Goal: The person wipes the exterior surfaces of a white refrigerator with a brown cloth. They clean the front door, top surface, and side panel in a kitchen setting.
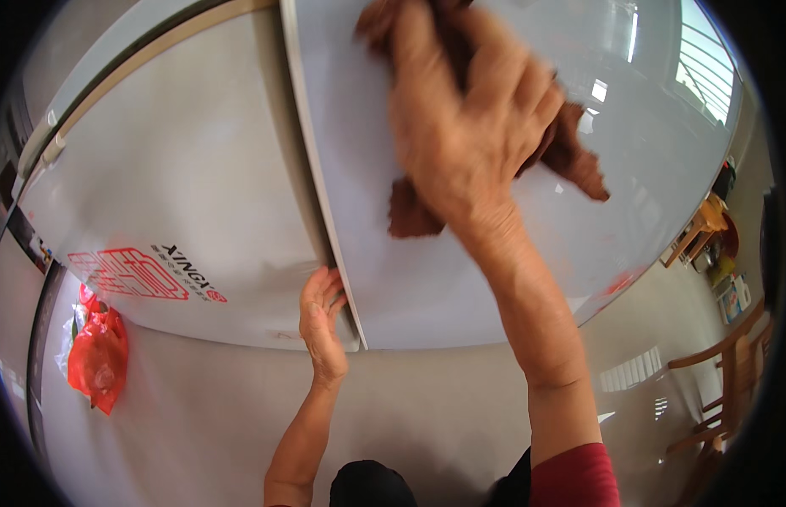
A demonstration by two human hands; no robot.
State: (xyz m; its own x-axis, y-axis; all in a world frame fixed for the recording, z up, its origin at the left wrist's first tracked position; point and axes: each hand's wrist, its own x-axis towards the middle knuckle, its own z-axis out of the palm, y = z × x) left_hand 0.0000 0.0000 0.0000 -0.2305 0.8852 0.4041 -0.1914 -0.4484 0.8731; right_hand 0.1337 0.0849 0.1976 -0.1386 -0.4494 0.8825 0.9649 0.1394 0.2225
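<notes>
My right hand (pixel 465 118) presses a crumpled brown cloth (pixel 570 156) against the glossy pale panel (pixel 426 296) of a large white appliance. Parts of the cloth stick out on both sides of the hand, and the hand is slightly smeared by motion. Lower down, my left hand (pixel 322 317) rests at the panel's near left edge, its fingers stretched out and touching the side there. No object shows in the left hand.
The appliance's matt white side (pixel 198 169) with red and black print fills the left. A red plastic bag (pixel 99 359) lies on the floor (pixel 215 406) beside it. At the right stand a wooden chair (pixel 735 380) and a white jug (pixel 734 297) among household items.
</notes>
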